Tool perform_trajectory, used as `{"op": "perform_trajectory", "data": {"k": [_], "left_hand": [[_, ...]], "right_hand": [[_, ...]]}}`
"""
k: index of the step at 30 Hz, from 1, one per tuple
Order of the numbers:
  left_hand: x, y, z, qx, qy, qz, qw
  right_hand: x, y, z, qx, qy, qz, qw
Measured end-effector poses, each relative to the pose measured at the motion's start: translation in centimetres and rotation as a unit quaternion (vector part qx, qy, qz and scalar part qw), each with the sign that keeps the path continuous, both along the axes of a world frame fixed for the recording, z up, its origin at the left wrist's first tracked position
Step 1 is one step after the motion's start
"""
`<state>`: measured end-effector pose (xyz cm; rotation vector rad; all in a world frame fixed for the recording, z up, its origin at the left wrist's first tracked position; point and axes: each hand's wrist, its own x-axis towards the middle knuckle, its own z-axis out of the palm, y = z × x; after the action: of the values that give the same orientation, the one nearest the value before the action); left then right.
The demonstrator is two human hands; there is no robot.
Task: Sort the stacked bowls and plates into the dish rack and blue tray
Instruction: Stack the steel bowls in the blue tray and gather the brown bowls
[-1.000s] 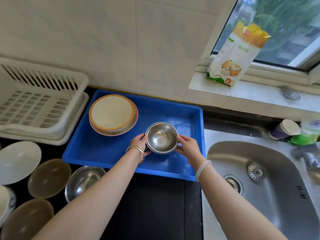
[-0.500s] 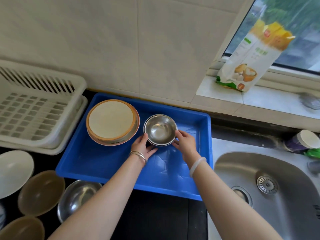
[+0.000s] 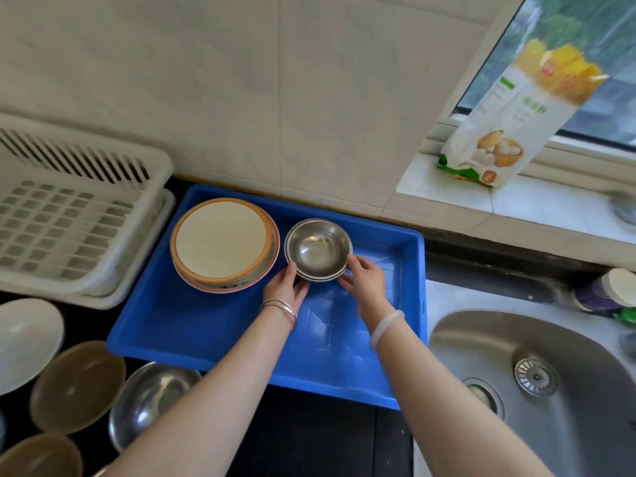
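A small stack of steel bowls rests in the blue tray, just right of a stack of orange-rimmed plates. My left hand touches the stack's near left rim and my right hand holds its near right rim. The white dish rack stands to the left of the tray with nothing in it. On the dark counter at the lower left sit a white bowl, brown bowls and a steel bowl.
A steel sink lies right of the tray. A flour bag leans on the window sill at the upper right. A capped jar stands behind the sink. The tiled wall runs behind the tray.
Both hands carried the steel bowls from the tray's front middle to its back, beside the plates. The bowls now rest on the tray floor.
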<state>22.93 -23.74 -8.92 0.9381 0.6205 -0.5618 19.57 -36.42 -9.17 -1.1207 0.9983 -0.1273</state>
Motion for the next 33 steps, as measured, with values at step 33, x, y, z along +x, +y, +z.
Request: {"op": "perform_trajectory", "data": {"k": [33], "left_hand": [[-22.8, 26.1, 4.0, 0.575, -0.131, 0.019, 0.807]], "right_hand": [[-13.2, 20.6, 1.0, -0.237, 0.092, 0.472, 0.844]]}}
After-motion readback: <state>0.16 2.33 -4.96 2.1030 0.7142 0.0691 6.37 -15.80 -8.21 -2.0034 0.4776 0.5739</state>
